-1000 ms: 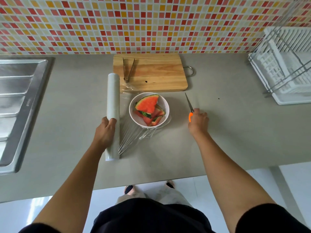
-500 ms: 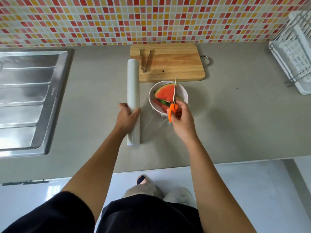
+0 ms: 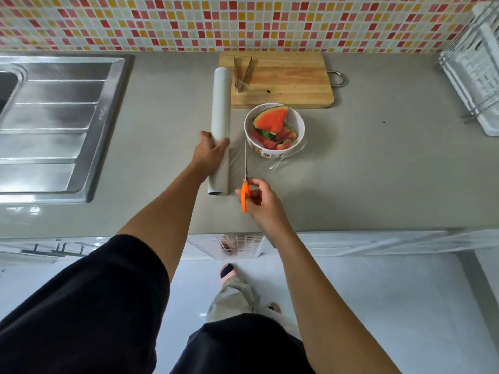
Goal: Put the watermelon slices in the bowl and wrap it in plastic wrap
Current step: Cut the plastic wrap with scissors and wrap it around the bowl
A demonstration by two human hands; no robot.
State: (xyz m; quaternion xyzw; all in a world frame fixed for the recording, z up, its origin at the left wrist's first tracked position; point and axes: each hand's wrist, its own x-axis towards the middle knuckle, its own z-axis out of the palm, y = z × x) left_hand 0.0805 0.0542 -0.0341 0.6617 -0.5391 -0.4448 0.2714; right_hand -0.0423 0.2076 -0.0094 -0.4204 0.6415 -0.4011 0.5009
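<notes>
At far left we note the steel sink (image 3: pixel 54 125), its basin cut off by the frame edge. Moving right, our left hand (image 3: pixel 209 155) is wrapped around the plastic wrap roll (image 3: pixel 221 112), fingers clamped on it; the roll lies on the grey counter (image 3: pixel 378 171), its near end open toward us. A film sheet appears to run from the roll toward the bowl, but it is near-transparent and its edges cannot be traced. Just beside the roll, our right hand (image 3: pixel 260 199) grips the orange-handled scissors (image 3: pixel 245 182), fingers closed on the handles; the blades point away from us and read as a single thin line — whether they are parted we cannot tell. Further right, the white bowl (image 3: pixel 298 122) holds the watermelon slices (image 3: pixel 271 121), one large wedge on top — lower pieces partly hidden. Behind lies the cutting board (image 3: pixel 291 82) with tongs (image 3: pixel 241 74). The dish rack (image 3: pixel 475 68) is cropped at right.
</notes>
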